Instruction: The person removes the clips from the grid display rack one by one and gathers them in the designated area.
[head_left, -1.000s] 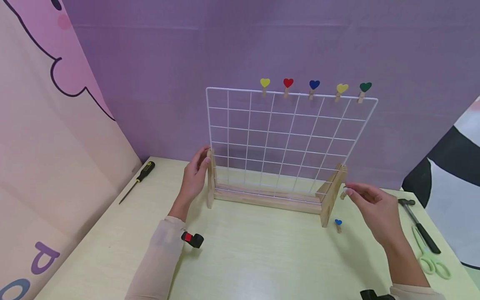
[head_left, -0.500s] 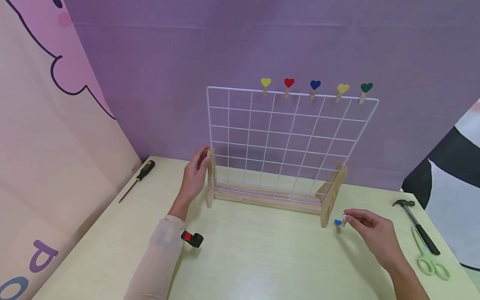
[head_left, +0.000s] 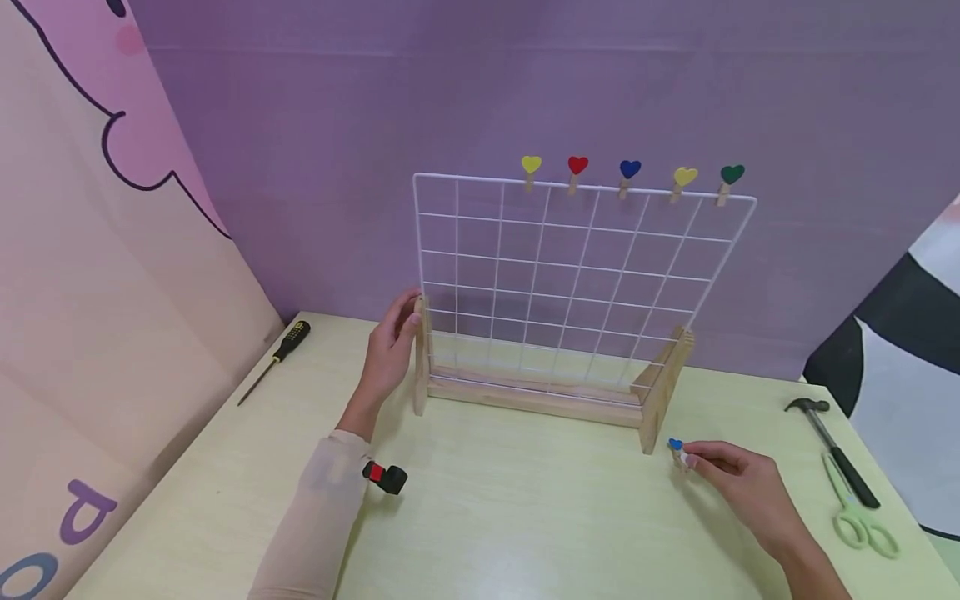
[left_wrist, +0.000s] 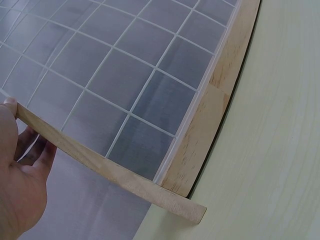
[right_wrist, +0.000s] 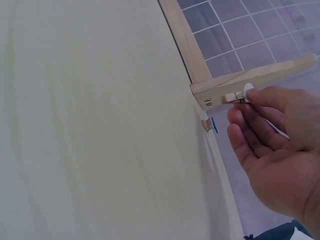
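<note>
A white wire grid stands in a wooden base. My left hand grips the base's left upright near its top, thumb on the near side. Between thumb and fingertips, my right hand pinches a small wooden clothespin with a white heart. Beside it, right of the base, lies another clothespin with a blue heart; the held one overlaps it in the head view. Along the grid's top bar sit several heart clothespins: yellow, red, dark blue, paler yellow and green.
A screwdriver lies at the table's back left edge. On the right are a hammer and green-handled scissors. Behind the table hangs a purple backdrop.
My right hand has come down and toward me with the white-heart clothespin, from beside the right upright to the blue-heart clothespin on the table. The left hand has stayed put.
</note>
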